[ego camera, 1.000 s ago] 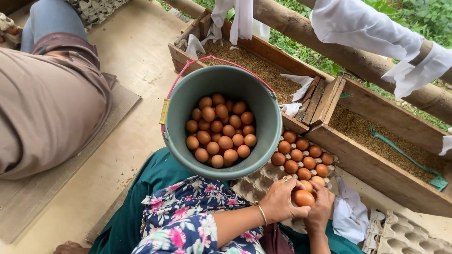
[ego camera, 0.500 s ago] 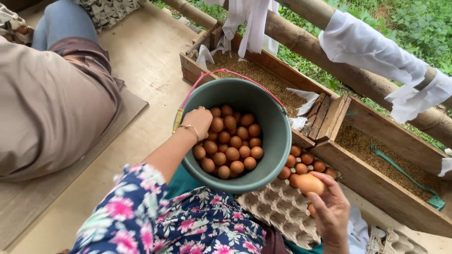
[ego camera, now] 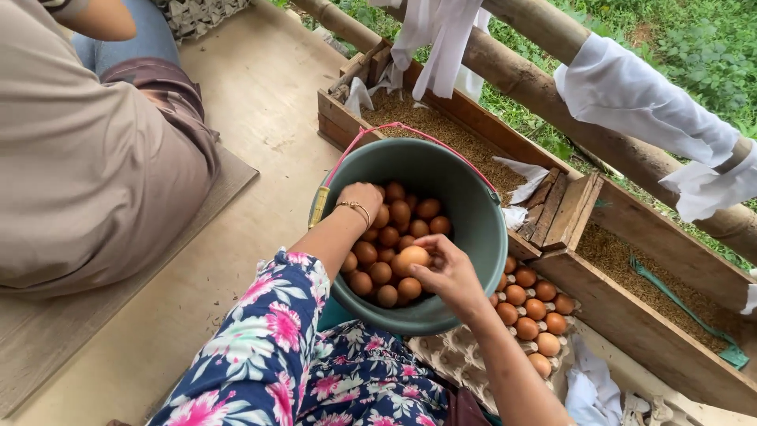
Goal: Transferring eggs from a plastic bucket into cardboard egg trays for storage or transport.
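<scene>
Nearest the camera, a floral-sleeved lap is cradling a grey-green bucket, keeping its brown eggs within easy reach of both hands. The right hand is hovering over the bucket, its fingers curled around one brown egg. The left hand is dipping among the eggs; I cannot tell whether its fingers are holding any. Just right, a cardboard egg tray is carrying rows of eggs. Beyond, wooden troughs are holding grain.

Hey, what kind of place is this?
Probably a small poultry or egg farm, outdoors: a bucket full of brown eggs, wooden feed troughs holding grain, and cardboard egg trays being filled.
</scene>
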